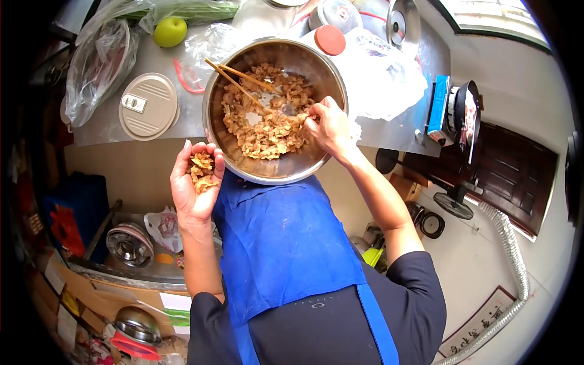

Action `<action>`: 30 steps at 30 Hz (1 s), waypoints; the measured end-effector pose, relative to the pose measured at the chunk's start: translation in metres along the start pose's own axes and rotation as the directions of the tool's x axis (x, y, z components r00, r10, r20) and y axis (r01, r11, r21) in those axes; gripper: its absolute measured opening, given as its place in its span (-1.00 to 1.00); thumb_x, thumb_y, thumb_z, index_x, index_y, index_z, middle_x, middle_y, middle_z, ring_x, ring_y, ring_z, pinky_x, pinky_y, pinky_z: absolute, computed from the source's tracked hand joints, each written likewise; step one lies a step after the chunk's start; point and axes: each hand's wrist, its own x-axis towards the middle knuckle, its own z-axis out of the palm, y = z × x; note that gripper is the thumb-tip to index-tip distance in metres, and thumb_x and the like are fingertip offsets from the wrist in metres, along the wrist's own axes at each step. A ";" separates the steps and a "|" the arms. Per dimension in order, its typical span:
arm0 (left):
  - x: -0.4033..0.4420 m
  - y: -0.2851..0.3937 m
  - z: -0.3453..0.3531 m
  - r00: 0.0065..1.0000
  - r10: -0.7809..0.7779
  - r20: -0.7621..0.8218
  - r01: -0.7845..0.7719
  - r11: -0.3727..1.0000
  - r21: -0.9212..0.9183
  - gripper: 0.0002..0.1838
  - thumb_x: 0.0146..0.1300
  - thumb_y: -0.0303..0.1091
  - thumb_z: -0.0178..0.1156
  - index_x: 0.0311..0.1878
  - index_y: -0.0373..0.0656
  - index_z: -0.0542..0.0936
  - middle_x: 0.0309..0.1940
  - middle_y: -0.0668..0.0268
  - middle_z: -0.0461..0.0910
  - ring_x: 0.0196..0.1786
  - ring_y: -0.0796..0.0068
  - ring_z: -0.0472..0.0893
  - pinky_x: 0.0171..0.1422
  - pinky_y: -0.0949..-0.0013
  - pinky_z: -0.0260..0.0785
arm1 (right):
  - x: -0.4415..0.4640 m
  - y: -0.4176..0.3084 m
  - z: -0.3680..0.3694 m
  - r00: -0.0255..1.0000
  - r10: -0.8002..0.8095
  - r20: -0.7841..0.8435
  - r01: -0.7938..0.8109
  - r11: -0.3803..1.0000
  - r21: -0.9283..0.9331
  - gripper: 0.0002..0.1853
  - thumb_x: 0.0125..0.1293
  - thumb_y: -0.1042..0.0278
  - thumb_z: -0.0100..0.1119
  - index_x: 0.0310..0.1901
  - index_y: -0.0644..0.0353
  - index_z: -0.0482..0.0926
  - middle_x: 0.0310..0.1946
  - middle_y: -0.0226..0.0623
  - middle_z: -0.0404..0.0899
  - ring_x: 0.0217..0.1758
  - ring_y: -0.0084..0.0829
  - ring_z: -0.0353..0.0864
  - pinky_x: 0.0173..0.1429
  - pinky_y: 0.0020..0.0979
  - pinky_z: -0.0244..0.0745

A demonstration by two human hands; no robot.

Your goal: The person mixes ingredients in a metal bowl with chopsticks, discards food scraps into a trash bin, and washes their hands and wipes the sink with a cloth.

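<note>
A large steel bowl (214,112) stands at the front edge of the metal counter, with brown battered-looking pieces (267,135) spread over its bottom. Two wooden chopsticks (240,82) lean in it from the upper left rim. My left hand (198,182), palm up and fingers curled, holds several food pieces (202,169) just outside the bowl's lower left side. Inside the bowl's right side, my right hand (328,128) has its fingertips pinched at the edge of the food pieces.
A beige lid (149,106), a green apple (170,31) and plastic bags (100,73) lie left on the counter (97,131). A red-lidded jar (330,40) and a white bag (389,79) are right of the bowl. Farther right is a pan (468,112) on a blue stove (438,109).
</note>
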 end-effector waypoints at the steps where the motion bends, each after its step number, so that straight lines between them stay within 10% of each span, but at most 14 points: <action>1: 0.000 0.000 -0.001 1.000 -0.005 -0.003 0.005 1.000 0.003 -0.70 0.51 -0.24 0.15 -0.20 -0.30 0.70 -0.18 0.09 0.70 -0.02 0.17 0.66 0.10 0.21 0.67 | 0.000 -0.002 -0.002 1.000 -0.002 -0.020 0.002 1.000 0.022 -0.79 0.15 0.29 0.31 -0.30 0.27 0.66 -0.28 -0.10 0.50 -0.30 -0.04 0.64 -0.13 -0.07 0.58; 21: -0.004 0.004 0.001 1.000 0.008 -0.017 -0.008 1.000 0.008 -0.70 0.51 -0.24 0.16 -0.21 -0.29 0.70 -0.18 0.12 0.68 -0.02 0.21 0.64 0.08 0.25 0.66 | 0.011 -0.018 -0.061 0.967 0.127 -0.221 -0.106 0.989 0.102 -0.86 0.15 0.38 0.35 -0.28 0.24 0.70 -0.34 -0.16 0.61 -0.38 -0.25 0.64 -0.21 -0.26 0.58; 30: -0.005 0.002 0.000 1.000 0.000 -0.011 0.000 1.000 0.020 -0.70 0.51 -0.25 0.15 -0.20 -0.29 0.70 -0.18 0.13 0.68 -0.01 0.22 0.63 0.10 0.25 0.66 | 0.009 -0.016 -0.032 0.961 -0.117 -0.249 0.092 0.990 -0.111 -0.74 0.23 0.41 0.34 -0.03 0.15 0.66 -0.22 -0.16 0.59 -0.24 -0.09 0.67 -0.14 -0.17 0.61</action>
